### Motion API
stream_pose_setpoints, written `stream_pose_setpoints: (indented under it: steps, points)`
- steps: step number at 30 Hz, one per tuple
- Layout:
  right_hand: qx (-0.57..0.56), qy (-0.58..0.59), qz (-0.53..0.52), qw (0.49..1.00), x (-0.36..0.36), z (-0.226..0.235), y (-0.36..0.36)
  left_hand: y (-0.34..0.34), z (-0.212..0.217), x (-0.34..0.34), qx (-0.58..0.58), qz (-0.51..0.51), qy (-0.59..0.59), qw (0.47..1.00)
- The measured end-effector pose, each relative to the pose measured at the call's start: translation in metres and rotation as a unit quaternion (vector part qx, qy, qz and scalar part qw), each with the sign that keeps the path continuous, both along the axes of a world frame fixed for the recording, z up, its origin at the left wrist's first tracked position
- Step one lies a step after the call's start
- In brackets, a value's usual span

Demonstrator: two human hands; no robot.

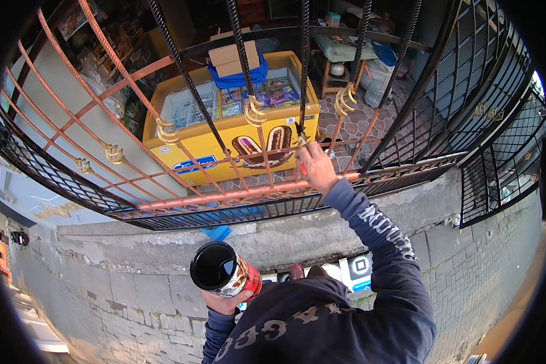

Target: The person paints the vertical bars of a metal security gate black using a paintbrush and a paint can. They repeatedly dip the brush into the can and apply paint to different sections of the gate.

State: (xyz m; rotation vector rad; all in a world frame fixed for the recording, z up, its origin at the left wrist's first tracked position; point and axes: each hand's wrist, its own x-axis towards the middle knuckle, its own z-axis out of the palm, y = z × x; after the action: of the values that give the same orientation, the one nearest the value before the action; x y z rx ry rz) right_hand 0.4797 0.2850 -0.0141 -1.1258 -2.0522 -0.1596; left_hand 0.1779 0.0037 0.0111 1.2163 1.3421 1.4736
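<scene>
My right hand [317,168] grips a small paintbrush [303,168] with a red handle. Its dark bristles point upward and lie at an upright twisted bar [304,67] of the metal fence; I cannot tell whether they touch it. Black covers the upper part of several bars, while the lower rails [242,195] are copper-coloured. Lower down, in front of my body, my left hand [224,302] is wrapped round a paint container [252,278] with a red printed label. Glossy black paint [215,264] shows inside its open top.
Behind the fence stands a yellow chest freezer [200,161] with a cardboard box [233,59] and blue cloth on top. A table [340,48] is further back. Gold ornaments [344,100] sit on the bars. A concrete ledge [164,246] runs below, beside grey paving [151,324].
</scene>
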Motion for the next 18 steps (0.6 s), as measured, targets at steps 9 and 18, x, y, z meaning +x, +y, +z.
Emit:
stream_pose_setpoints:
  steps: [9,18]
  points:
    - [-0.024,0.066,-0.043,0.997,0.011,-0.003,-0.005,0.002,0.002,0.004,0.024,-0.002,-0.04,0.999]
    - [-0.019,0.103,-0.039,0.994,0.011,-0.001,0.001,0.001,-0.001,0.008,0.012,-0.007,-0.02,1.0]
